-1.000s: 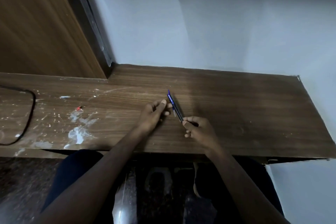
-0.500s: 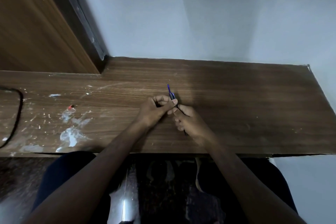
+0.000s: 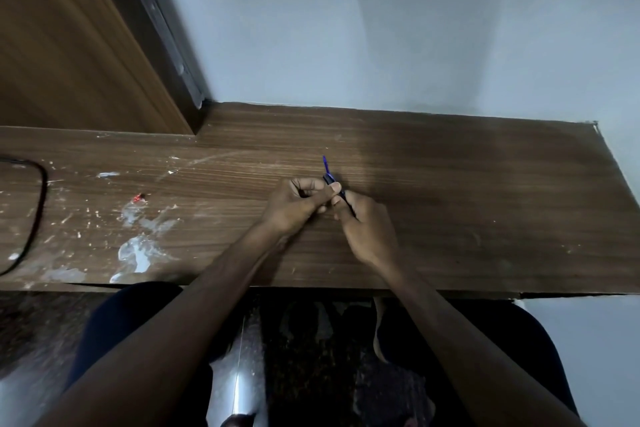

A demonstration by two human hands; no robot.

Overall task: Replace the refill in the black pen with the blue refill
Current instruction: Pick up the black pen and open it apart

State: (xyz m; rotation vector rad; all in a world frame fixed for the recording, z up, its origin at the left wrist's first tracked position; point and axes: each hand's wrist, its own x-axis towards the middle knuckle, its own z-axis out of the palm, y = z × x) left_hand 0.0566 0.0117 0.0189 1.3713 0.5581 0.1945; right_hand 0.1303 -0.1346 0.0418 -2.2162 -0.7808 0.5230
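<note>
- The left hand and right hand are meeting over the middle of the wooden tabletop.
- Both hands are closing on the black pen, the left pinching its upper end.
- The blue refill is projecting from the pen's far end, tilted away from the person.
- A black cable is lying at the tabletop's left, beside white paint smears.

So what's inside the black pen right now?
A blue refill sticks out of the pen at its far end. Both hands cover the rest, so how deep it sits can't be seen.
</note>
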